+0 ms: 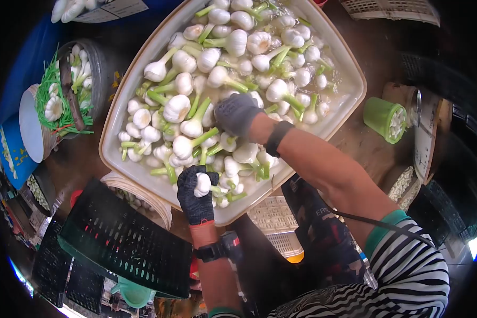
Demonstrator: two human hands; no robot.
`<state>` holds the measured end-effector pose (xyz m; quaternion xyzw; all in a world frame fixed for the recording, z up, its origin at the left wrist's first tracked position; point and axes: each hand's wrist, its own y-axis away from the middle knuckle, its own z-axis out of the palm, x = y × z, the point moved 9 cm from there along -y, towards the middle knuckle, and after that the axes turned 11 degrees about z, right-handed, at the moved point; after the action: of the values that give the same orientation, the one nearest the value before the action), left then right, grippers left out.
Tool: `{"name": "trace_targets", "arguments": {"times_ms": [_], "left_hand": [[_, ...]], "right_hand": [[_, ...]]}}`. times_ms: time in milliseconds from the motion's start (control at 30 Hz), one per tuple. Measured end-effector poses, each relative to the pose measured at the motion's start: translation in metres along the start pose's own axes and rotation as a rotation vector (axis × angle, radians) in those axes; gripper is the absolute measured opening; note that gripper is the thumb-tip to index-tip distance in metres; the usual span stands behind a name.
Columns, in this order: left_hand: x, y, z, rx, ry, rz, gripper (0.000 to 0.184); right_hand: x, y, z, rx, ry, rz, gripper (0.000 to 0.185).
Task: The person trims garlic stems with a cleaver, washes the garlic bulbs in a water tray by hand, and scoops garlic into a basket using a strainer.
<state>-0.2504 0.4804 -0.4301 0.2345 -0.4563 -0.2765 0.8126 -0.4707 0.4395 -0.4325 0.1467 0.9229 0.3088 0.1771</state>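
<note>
A large white tub with a tan rim (pixel 355 108) holds water and many white garlic bulbs (pixel 236 42) with green stalks. Near the tub's front edge my left hand (pixel 196 196), in a dark glove, is wrapped round one garlic bulb (pixel 202 185) whose short green stalk points right. My right hand (pixel 238 114), in a grey glove, reaches into the middle of the pile with its knuckles up. Its fingertips are hidden among the bulbs, so what they touch or hold cannot be made out.
A dark green crate (pixel 124 244) stands at the lower left beside a white bucket (pixel 167 212). At the left is a clear tub (pixel 98 79) with garlic and green straps. A green container (pixel 379 119) of white pieces lies tilted at the right. A pale basket (pixel 273 214) is below the tub.
</note>
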Motion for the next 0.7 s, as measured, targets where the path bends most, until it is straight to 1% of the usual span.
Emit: {"name": "trace_targets", "arguments": {"times_ms": [33,67,100,133,167,200,267,300,400,467,500,533,633,700], "left_hand": [[0.000,0.000,0.008,-0.028,0.041,0.000,0.030],[0.003,-0.001,0.011,-0.048,-0.146,0.053,0.036],[0.006,-0.002,0.017,-0.063,-0.332,0.107,0.043],[0.011,0.000,0.030,-0.078,-0.521,0.158,0.050],[0.012,0.001,0.046,-0.106,-0.617,0.159,0.062],[0.005,0.001,0.059,-0.183,-0.665,0.142,0.071],[0.003,-0.004,0.092,-0.381,-1.031,0.495,0.088],[0.001,-0.002,0.108,-0.369,-0.986,0.384,0.092],[-0.003,-0.004,0.137,-0.359,-0.771,0.228,0.095],[-0.017,-0.016,0.123,-0.422,-0.591,0.025,0.092],[-0.016,-0.017,0.122,-0.443,-0.599,0.039,0.086],[-0.020,-0.016,0.119,-0.453,-0.595,-0.009,0.084],[-0.032,-0.013,0.117,-0.480,-0.595,-0.122,0.076],[-0.034,-0.016,0.116,-0.483,-0.725,0.047,0.073]], "right_hand": [[-0.001,0.001,-0.002,0.074,0.006,-0.049,0.019],[-0.002,0.005,-0.003,0.143,0.010,-0.105,0.017],[0.006,0.012,-0.005,0.125,0.001,-0.104,0.020],[0.016,0.023,-0.017,0.164,-0.083,-0.062,0.020],[0.025,0.037,-0.027,0.203,-0.169,-0.020,0.020],[0.032,0.049,-0.037,0.242,-0.255,0.020,0.020],[0.040,0.071,-0.048,0.299,-0.499,-0.011,0.023],[0.045,0.081,-0.054,0.329,-0.623,-0.027,0.025],[0.047,0.102,-0.066,0.318,-0.953,-0.137,0.020],[0.066,0.105,-0.047,0.141,-1.141,-0.001,0.021],[0.070,0.109,-0.036,-0.059,-1.335,0.145,0.021],[0.070,0.115,-0.020,-0.268,-1.517,0.293,0.022],[0.069,0.126,-0.012,-0.268,-1.595,0.176,0.024],[0.083,0.136,-0.023,0.023,-1.401,0.143,0.022]]}}
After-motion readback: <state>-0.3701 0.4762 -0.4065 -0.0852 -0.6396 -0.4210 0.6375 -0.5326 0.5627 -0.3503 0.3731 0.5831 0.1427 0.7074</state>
